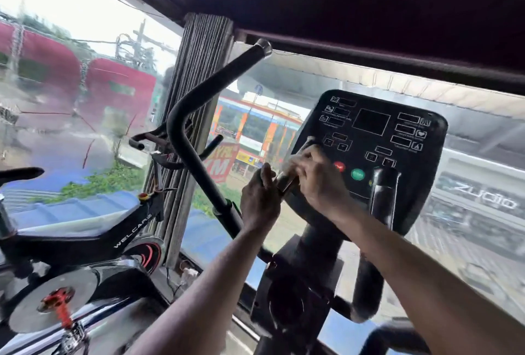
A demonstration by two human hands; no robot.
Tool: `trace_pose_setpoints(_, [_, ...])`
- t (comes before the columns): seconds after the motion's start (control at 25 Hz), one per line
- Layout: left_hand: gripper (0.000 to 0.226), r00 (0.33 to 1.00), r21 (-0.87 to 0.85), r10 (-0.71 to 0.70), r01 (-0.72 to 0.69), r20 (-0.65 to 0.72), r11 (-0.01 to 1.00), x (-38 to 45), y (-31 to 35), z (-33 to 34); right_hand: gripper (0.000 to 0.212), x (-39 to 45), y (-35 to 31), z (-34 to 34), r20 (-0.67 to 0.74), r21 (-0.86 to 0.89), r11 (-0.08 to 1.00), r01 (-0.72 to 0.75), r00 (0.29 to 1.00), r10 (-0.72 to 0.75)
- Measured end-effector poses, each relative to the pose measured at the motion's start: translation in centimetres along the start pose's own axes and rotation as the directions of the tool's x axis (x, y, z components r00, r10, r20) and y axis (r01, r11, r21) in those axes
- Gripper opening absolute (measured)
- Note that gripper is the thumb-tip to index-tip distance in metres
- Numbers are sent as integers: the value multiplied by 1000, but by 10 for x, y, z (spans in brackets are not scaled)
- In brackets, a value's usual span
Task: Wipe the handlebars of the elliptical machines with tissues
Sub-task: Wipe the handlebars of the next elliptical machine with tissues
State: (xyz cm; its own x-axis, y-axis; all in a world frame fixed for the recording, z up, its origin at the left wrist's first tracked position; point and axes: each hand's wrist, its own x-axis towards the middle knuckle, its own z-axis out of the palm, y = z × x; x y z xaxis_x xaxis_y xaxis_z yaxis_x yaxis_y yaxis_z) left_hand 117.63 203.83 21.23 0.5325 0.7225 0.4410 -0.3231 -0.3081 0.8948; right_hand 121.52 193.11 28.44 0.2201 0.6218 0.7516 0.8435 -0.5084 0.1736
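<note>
Far left: a black spin bike with white "WELCARE" lettering on its frame (85,236), a silver flywheel disc (54,302) with an orange-red hub knob (58,302) at lower left, and its black drop handlebars (159,141) seen against the large window pane (71,84). Behind the glass: blurred red shapes, greenery, poles and wires. A grey pleated vertical blind, bunched (196,93), hangs at the window post between the two panes. Just right of the blind, the long black curved moving handlebar of the elliptical machine (184,116) rises from lower centre, bends, and runs up-right to a shiny silver end cap (264,47). Centre: the left hand (260,201), forearm coming from the bottom edge, is curled around the short fixed grip of the elliptical (285,184), fingers wrapped at its near side. The right hand (318,178) comes in from the lower right corner and closes over the same grip from above, fingers bent; both hands touch or nearly touch here. A pale scrap shows between the fingers, probably the tissue (295,160), but motion blur prevents confirming. The grip's metallic sensor plate shows between the hands. Right of the hands: the black elliptical console panel with white-outlined buttons and a dark central screen (372,138), a red round button (339,167) and a green round button (358,174) near its lower edge. The second short black fixed grip (383,192) stands upright before the console, untouched. Far right: window with reflections.
</note>
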Motion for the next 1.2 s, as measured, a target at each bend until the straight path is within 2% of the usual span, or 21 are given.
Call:
trace_pose_setpoints(0.08, [44, 1000, -2, 3, -3, -1, 1000, -3, 3, -1, 25, 22, 11, -6, -138, -54, 990, -129, 983, 121])
trace_pose_setpoints(0.12, [41, 1000, 27, 17, -17, 15, 999, -4, 3, -1, 23, 24, 7, 2, -155, -90, 989, -115, 983, 100])
trace_pose_setpoints(0.2, [36, 996, 104, 46, -53, 71, 993, -3, 2, -3, 17, 5, -12, 31, -46, -142, 987, 81, 995, -88])
trace_pose_setpoints(0.24, [36, 996, 107, 33, -42, 84, 993, -3, 2, -4, 14, -7, -16, 41, 32, -101, 976, 194, 981, -192])
trace_pose_setpoints(0.28, [37, 996, 88, 18, -26, 87, 996, -3, 4, -5, 13, -10, -11, 39, 92, -49, 969, 242, 967, -237])
trace_pose_setpoints(0.36, [41, 996, 90, 8, -16, 88, 996, -4, 5, -5, 15, 9, 10, 22, 54, -39, 986, 163, 985, -161])
trace_pose_setpoints(0.48, [45, 992, 165, 1, -22, 129, 986, 0, 3, -1, 22, 33, 24, 7, -120, -185, 981, -63, 992, 41])
trace_pose_setpoints(0.52, [48, 989, 198, -2, -28, 146, 980, 1, 3, -1, 27, 30, 16, 13, -113, -219, 974, -50, 993, 25])
trace_pose_setpoints(0.56, [51, 986, 220, 0, -38, 167, 975, 3, 3, -1, 31, 21, 5, 22, -58, -258, 966, 25, 997, -41])
trace_pose_setpoints(0.64, [57, 979, 247, 1, -52, 202, 968, 5, 3, -2, 28, 10, 0, 30, 32, -265, 954, 140, 990, -136])
trace_pose_setpoints(0.68, [56, 977, 256, 0, -55, 212, 965, 5, 3, -2, 23, 16, 7, 26, 9, -260, 960, 106, 994, -108])
trace_pose_setpoints(0.8, [53, 974, 254, -17, -42, 226, 966, 5, 2, -3, 18, 32, 21, 18, -264, -207, 970, -130, 962, 72])
trace_pose_setpoints(0.88, [58, 972, 254, -27, -35, 235, 967, 7, 3, -2, 18, 21, 8, 32, -441, 61, 965, -257, 860, 257])
trace_pose_setpoints(0.92, [59, 971, 251, -21, -42, 240, 967, 7, 3, -2, 17, 12, -3, 43, -463, 253, 912, -322, 787, 407])
trace_pose_setpoints(0.96, [59, 970, 249, -15, -47, 243, 967, 7, 3, -2, 15, 8, -10, 51, -422, 459, 799, -389, 696, 581])
trace_pose_setpoints(1.0, [58, 969, 249, -10, -53, 246, 967, 6, 4, -3, 11, 10, -10, 53, -311, 664, 603, -442, 570, 761])
trace_pose_setpoints(1.04, [57, 969, 252, -6, -58, 247, 966, 6, 4, -3, 10, 17, -8, 51, -101, 846, 315, -430, 452, 887])
trace_pose_setpoints(1.08, [56, 969, 252, -1, -63, 247, 966, 6, 4, -3, 15, 25, -4, 47, 153, 937, -4, -350, 399, 904])
trace_pose_setpoints(1.12, [54, 969, 249, 0, -63, 247, 966, 6, 4, -4, 23, 31, -1, 41, 342, 931, -249, -267, 404, 848])
trace_pose_setpoints(1.16, [51, 969, 240, -2, -59, 246, 969, 6, 4, -4, 33, 35, 3, 37, 440, 898, -374, -231, 434, 787])
trace_pose_setpoints(1.2, [46, 970, 231, -4, -54, 245, 971, 6, 5, -4, 39, 35, 2, 33, 486, 874, -415, -252, 460, 743])
